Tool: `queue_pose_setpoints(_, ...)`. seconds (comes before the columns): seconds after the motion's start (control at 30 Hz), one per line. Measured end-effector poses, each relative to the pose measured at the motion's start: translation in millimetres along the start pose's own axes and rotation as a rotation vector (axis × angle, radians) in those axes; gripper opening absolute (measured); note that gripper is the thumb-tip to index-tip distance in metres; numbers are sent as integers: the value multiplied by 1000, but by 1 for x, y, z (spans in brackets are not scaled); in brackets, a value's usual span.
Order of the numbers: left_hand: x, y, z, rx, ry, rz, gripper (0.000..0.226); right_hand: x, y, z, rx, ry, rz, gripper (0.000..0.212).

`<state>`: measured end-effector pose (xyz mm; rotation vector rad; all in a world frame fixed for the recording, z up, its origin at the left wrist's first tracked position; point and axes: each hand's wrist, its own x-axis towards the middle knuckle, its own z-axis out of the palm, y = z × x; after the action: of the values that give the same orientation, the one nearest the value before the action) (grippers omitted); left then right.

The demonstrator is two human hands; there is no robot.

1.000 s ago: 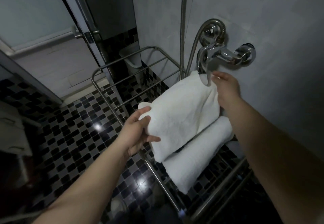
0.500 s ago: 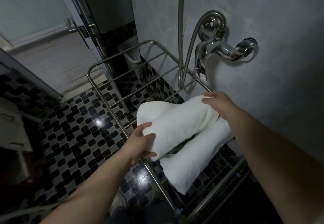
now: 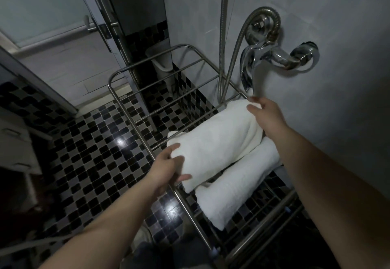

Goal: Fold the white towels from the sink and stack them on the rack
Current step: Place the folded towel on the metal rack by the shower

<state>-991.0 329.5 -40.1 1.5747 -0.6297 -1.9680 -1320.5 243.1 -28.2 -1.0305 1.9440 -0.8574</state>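
Nearest the camera, two bare forearms reach in from the bottom edge toward a steel rack (image 3: 131,119) that stands over a black and grey mosaic floor (image 3: 84,152). On the rack's near right part lies a folded white lower towel (image 3: 238,186), set on a slant across the rails, its near end hanging a little past a bar. Just left of it, at the rack's left rail, the left hand (image 3: 166,169) grips the near left end of the top towel (image 3: 215,144): the thumb lies on top and the fingers curl under the fold. This second folded white towel rests partly on the lower one and partly on the rails, running on a slant from near left to far right. At its far right end the right hand (image 3: 268,117) holds the cloth with bent fingers over the edge; its thumb is hidden. Beyond that hand a chrome tap (image 3: 272,55) juts from the pale tiled wall, its spout hanging just above the fingers, and a metal hose (image 3: 234,58) loops from the tap down to the rack's far rail. Farther left, past the bare rails, stands a frosted glass door (image 3: 42,5) with a metal frame.
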Motion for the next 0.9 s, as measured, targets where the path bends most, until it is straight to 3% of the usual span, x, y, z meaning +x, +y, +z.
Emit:
queue_pose_setpoints(0.13, 1, -4, 1, -45, 68, -144, 53, -4, 1, 10, -169, -183, 68, 44)
queue_pose_setpoints(0.3, 5, -5, -1, -55, 116, -33, 51, 1, -10, 15, -44, -104, 24, 40)
queue_pose_setpoints(0.43, 11, -3, -3, -90, 109, -82, 52, 7, -11, 17, -30, -83, -41, 37)
queue_pose_setpoints(0.7, 9, -8, -1, -66, 156, -124, 48, 24, -1, 7, -333, -440, 126, 70)
queue_pose_setpoints(0.8, 9, -10, 0, -100, 141, -126, 44, 30, -1, 7, -207, -319, 52, 54)
queue_pose_setpoints(0.9, 13, -15, 3, -26, 193, -127, 42, 32, 6, 18, -313, -208, 6, 43)
